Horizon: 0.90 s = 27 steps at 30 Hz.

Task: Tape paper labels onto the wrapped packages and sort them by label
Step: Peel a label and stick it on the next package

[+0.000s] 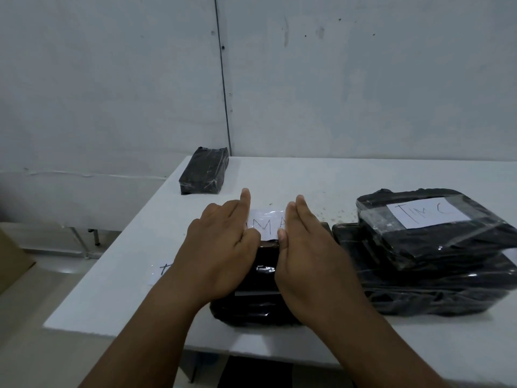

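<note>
Currently: label (267, 224) atop package (263, 275), near surface (307, 175) edge. Left hand (221, 247) and right hand (305, 247), fingers flat, press it. Advice: smooth tape outward from centre, keeping the paper square.

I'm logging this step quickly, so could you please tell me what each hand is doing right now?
Left hand: open, fingers straight, pressing the paper label onto the wrapped package.
Right hand: open, fingers straight, pressing the same label.

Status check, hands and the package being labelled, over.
Left hand and right hand flat, pressing the paper label onto the wrapped package. Nothing in the way.
</note>
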{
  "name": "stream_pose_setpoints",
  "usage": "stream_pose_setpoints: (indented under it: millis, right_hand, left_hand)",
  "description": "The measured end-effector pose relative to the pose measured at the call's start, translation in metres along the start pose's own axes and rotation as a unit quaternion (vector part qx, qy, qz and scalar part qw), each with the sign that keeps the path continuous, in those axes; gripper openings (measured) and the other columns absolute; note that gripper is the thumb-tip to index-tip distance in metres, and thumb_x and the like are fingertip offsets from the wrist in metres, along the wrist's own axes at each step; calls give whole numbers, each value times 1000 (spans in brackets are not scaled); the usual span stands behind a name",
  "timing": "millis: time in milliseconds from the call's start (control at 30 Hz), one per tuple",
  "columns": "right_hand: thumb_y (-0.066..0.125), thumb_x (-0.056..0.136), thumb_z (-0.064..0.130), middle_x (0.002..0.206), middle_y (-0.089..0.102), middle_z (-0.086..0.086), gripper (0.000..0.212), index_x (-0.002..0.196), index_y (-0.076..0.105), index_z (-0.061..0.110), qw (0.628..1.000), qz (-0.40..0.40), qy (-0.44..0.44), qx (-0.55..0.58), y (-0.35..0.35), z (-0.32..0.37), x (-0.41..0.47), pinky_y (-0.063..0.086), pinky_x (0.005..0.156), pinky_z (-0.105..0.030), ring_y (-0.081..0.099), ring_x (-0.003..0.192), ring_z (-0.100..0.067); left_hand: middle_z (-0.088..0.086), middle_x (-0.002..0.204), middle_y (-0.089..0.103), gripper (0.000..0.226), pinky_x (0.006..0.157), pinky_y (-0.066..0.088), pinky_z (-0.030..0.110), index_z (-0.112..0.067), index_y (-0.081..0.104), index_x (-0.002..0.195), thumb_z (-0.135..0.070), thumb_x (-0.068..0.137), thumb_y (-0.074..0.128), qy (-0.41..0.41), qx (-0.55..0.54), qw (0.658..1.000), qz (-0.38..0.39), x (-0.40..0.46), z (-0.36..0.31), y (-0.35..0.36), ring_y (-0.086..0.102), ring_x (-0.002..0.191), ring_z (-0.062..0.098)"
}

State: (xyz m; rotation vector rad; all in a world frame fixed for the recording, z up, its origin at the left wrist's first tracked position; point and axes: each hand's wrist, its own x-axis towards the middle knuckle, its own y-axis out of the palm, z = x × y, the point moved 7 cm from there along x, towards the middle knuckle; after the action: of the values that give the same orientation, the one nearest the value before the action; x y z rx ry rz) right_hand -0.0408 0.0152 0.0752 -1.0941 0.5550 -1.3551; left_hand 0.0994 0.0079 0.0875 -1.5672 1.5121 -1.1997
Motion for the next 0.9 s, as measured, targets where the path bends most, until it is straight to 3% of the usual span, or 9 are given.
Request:
stream_pose_setpoints:
  millis: [67,133,233,333,467,600,700,900]
  right_hand:
    - [27,109,33,173,-3,-9,61,165,8,14,1000,16,22,-9,-2,0,1,6,125,-36,7,158,-25]
    - [26,107,36,173,-5,-9,63,164,4,21,998,26,44,-35,-8,3,5,6,126,-51,6,158,-30]
    - [26,108,36,172,11,-3,53,159,19,28,999,-16,23,-28,-27,24,11,0,124,-57,9,158,-28]
    - [35,106,33,157,42,0,41,146,44,28,998,-30,-48,5,-35,65,20,7,123,-58,31,149,-24]
    - [48,101,32,137,58,1,36,135,56,26,988,48,-147,-8,-18,122,38,27,116,-52,52,127,-24]
    - [58,97,33,136,62,-2,41,137,56,23,972,107,-196,-71,10,155,57,35,104,-47,57,124,-26]
    - [58,97,29,123,66,-4,32,128,59,20,960,144,-207,-124,33,163,66,40,97,-47,60,111,-26]
    - [58,94,24,97,57,-1,17,111,61,19,953,180,-199,-142,58,160,69,41,90,-44,54,88,-23]
  left_hand:
    - [-16,160,30,75,115,28,34,-40,5,162,-39,90,25,3,-109,994,-3,0,4,-6,28,137,5]
    - [-19,160,29,71,118,27,33,-47,14,160,-32,94,35,-12,-215,976,-43,-3,18,-19,28,143,4]
    - [-20,147,48,62,108,34,24,-43,45,148,-28,88,37,-48,-272,948,-156,-13,57,-43,45,131,-4]
    - [-11,132,63,39,89,40,17,-37,65,126,-19,98,45,-116,-217,947,-207,-23,109,-54,57,114,-3]
    - [-3,139,62,29,93,38,28,-35,64,127,-24,101,60,-182,-89,974,-103,-29,162,-24,53,115,8]
    - [-2,145,60,45,104,42,38,-30,57,141,-43,98,62,-199,-33,979,0,-33,180,12,56,128,21]
    - [-5,141,63,49,106,45,46,-30,59,137,-51,93,66,-186,-10,982,-9,-31,184,16,58,126,22]
    - [-5,116,70,29,93,51,40,-31,72,116,-47,92,70,-167,2,986,9,-24,187,17,62,103,17]
